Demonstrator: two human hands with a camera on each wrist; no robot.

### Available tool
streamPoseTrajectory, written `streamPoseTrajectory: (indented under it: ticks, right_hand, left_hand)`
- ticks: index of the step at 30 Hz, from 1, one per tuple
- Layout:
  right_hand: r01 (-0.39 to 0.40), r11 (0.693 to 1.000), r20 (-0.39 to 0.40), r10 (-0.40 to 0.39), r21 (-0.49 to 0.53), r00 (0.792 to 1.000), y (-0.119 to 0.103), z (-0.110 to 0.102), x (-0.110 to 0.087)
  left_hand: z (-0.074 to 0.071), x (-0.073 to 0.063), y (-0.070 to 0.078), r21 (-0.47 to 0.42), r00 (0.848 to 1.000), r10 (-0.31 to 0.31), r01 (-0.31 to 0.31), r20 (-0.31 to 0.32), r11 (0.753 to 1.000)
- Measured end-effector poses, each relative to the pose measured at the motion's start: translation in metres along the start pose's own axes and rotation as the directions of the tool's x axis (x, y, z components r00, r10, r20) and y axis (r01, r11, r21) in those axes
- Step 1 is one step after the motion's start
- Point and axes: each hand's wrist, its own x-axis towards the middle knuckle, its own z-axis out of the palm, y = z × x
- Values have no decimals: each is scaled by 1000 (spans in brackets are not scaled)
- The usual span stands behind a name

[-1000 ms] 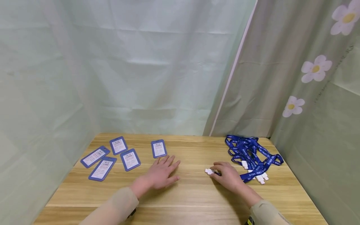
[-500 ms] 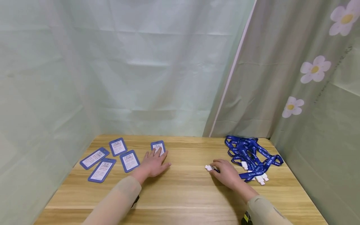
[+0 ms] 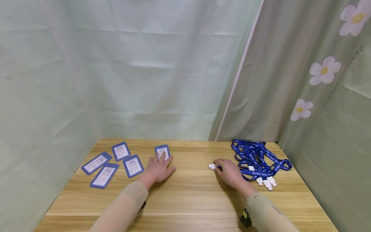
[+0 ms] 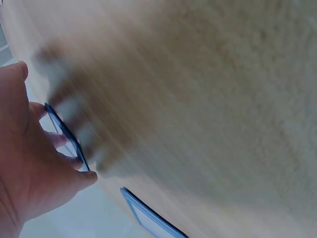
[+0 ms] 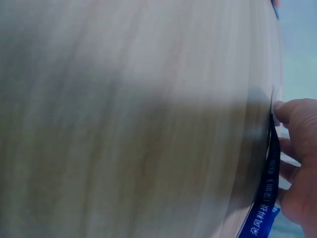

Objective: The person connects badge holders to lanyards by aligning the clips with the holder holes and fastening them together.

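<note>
My left hand (image 3: 157,169) lies with spread fingers over the lower part of a blue-framed badge holder (image 3: 161,148) with a white card in it. In the left wrist view its fingertips touch the face of that holder (image 4: 67,133). On the right side of the table, my right hand (image 3: 230,173) pinches a blue lanyard near its white plastic end (image 3: 213,166), which points left. The lanyard strap (image 5: 266,198), printed with white characters, trails from under the fingers in the right wrist view.
Several more blue badge holders (image 3: 133,166) lie face up at the table's left. A tangled heap of blue lanyards (image 3: 256,156) with white plastic ends (image 3: 267,184) lies at the back right. Curtains (image 3: 162,80) enclose the wooden table (image 3: 185,206) at the back and sides.
My left hand has moved left and forward onto the lone badge holder. The right hand has shifted slightly left and forward, drawing the lanyard's white end and strap with it.
</note>
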Motion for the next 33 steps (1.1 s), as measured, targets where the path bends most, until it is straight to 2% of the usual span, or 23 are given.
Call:
streamPoseTrajectory:
  ticks: [4,10,18,26,29,33]
  right_hand:
    - [-18,1000,7,18,1,1000,1,1,4]
    - [-66,998,45,65,15,997,2,1,10]
    - [-99,995,54,97,31,994,3,1,16]
    - [-108,992,66,103,72,992,4,-2,17]
    - [-110,991,68,105,74,992,4,-2,17]
    - [-120,989,62,115,82,991,4,0,18]
  left_hand:
    - [-5,-4,3,3,1000,14,-14,-10,1000]
    - [-3,-4,2,45,999,29,-28,-25,999]
    - [-2,-2,5,69,998,66,-66,3,995]
    - [0,-2,10,-18,983,176,-177,-45,984]
    - [0,-2,11,-30,984,159,-161,-79,986]
    - [-2,1,13,-73,987,69,-80,-146,994]
